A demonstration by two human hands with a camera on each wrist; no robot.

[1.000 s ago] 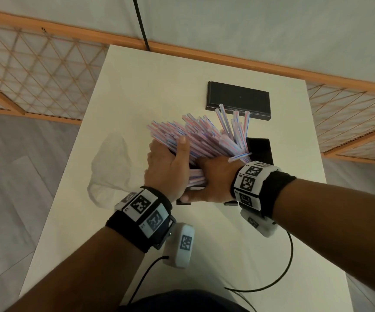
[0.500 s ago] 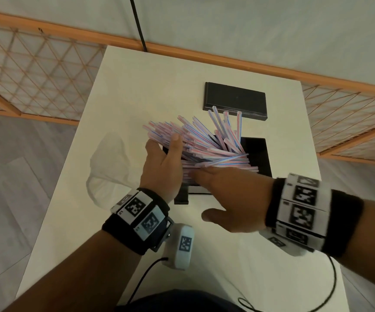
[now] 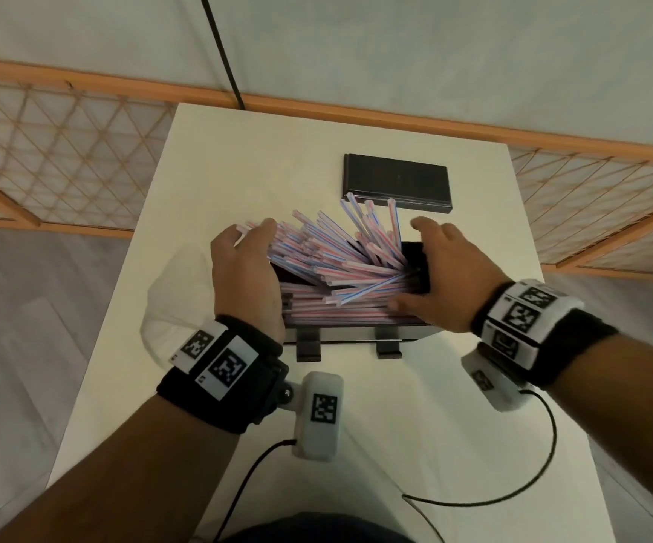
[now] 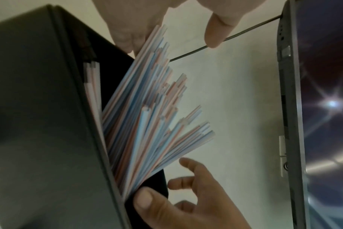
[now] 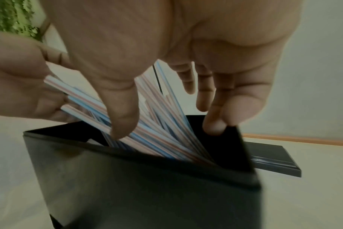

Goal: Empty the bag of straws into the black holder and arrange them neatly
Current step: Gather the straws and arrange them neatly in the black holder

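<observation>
Several red-and-blue striped straws point(image 3: 336, 260) fan out of the open black holder point(image 3: 356, 333) in the middle of the table, their left ends sticking up and out. My left hand point(image 3: 252, 239) cups those raised left ends, fingers bent loosely over them. At the holder's right end my right hand point(image 3: 430, 256) is spread, its thumb point(image 5: 123, 117) pressing on the straws and its fingertips point(image 5: 212, 125) touching the end wall. The left wrist view shows the straws point(image 4: 147, 124) fanned between both hands. The empty clear bag point(image 3: 178, 303) lies flat to the left of the holder.
The holder's flat black lid point(image 3: 397, 182) lies behind it, close to the tips of the tallest straws. Thin black cables point(image 3: 512, 495) trail over the near side of the white table point(image 3: 356, 444). Wooden lattice panels point(image 3: 62, 150) flank the table.
My right hand has left the near side of the straw pile and gone to the holder's right end. My left hand has slid up to the straws' left ends. The straws lie lower.
</observation>
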